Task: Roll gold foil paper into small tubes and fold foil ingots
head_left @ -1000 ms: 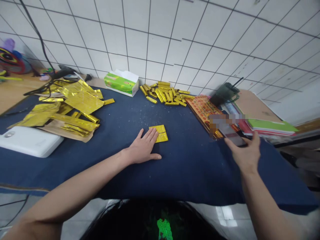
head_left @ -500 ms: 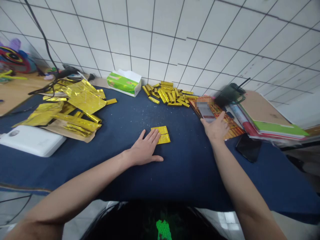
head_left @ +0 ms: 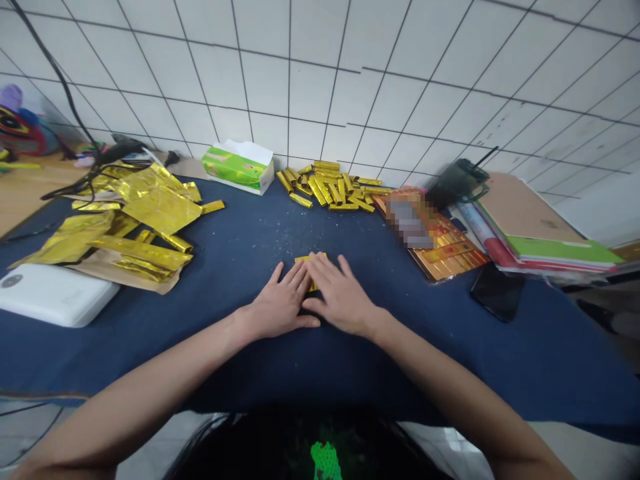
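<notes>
A small square of gold foil paper [head_left: 314, 285] lies on the dark blue tablecloth [head_left: 240, 247], mostly covered by fingers. My left hand [head_left: 280, 300] rests flat on its left side, fingers stretched out. From the right, my right hand [head_left: 343, 293] reaches over the paper, palm down with straight fingers, its fingertips meeting those of the left. Neither hand grips anything. Behind the hands, against the wall, is a pile of rolled gold paper tubes [head_left: 325, 190].
Loose gold foil sheets [head_left: 160, 207] and a white power bank [head_left: 55, 293] lie left. A green tissue box [head_left: 237, 167] stands by the wall. At right are an orange-gold packet [head_left: 445, 253], a black phone [head_left: 497, 293], a dark cup [head_left: 457, 183] and stacked folders [head_left: 535, 220].
My right hand has moved left, from beside the orange-gold packet onto the gold paper. My left hand stays flat on the paper. The view has shifted slightly.
</notes>
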Demonstrator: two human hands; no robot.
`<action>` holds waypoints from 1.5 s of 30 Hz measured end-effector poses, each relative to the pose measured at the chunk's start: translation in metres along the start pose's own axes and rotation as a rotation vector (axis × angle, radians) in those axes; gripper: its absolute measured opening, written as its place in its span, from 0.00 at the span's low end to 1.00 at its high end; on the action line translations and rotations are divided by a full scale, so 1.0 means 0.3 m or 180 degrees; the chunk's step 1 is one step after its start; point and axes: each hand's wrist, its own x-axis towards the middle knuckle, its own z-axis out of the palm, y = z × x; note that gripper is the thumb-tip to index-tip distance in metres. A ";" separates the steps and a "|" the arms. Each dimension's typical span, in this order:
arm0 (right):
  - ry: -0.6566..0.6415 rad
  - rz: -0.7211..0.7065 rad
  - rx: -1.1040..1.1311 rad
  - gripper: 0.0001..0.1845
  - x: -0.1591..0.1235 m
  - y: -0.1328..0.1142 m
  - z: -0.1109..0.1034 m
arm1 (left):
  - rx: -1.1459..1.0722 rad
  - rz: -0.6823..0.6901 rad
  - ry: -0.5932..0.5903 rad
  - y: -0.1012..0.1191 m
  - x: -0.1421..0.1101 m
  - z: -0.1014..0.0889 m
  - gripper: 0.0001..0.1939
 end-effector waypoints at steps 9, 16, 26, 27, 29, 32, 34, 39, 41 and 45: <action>-0.0480 0.0055 -0.0108 0.45 -0.010 0.031 0.053 | 0.0021 -0.0058 0.0147 -0.004 -0.011 0.003 0.48; -0.0517 0.0086 -0.0120 0.46 -0.014 0.023 0.047 | 0.0120 -0.0111 0.0095 -0.018 -0.045 0.007 0.48; -0.0557 0.0075 -0.0004 0.43 -0.010 0.024 0.047 | 0.0096 0.0000 0.0291 0.036 0.017 -0.025 0.50; -0.0564 0.0081 -0.0006 0.43 -0.010 0.023 0.047 | 0.0086 0.0037 0.0256 0.035 0.022 -0.020 0.50; -0.0568 0.0095 -0.0010 0.44 -0.010 0.021 0.046 | 0.0074 0.0054 0.0181 0.026 0.022 -0.007 0.50; -0.0600 0.0124 -0.0012 0.46 -0.010 0.017 0.042 | 0.0085 0.0029 0.0162 0.001 0.001 0.013 0.50; -0.0609 0.0141 -0.0011 0.47 -0.011 0.016 0.040 | 0.0106 0.0043 0.0191 -0.012 -0.016 0.020 0.50; -0.0573 0.0145 0.0008 0.47 -0.009 0.019 0.039 | 0.0170 0.0082 0.0174 -0.021 -0.033 0.022 0.49; -0.0590 0.0125 0.0006 0.47 -0.010 0.029 0.038 | 0.0172 0.0057 0.0168 -0.017 -0.030 0.016 0.48; -0.0587 0.0268 -0.0059 0.45 -0.021 0.064 0.027 | 0.0108 -0.0019 0.0105 -0.008 -0.024 -0.002 0.48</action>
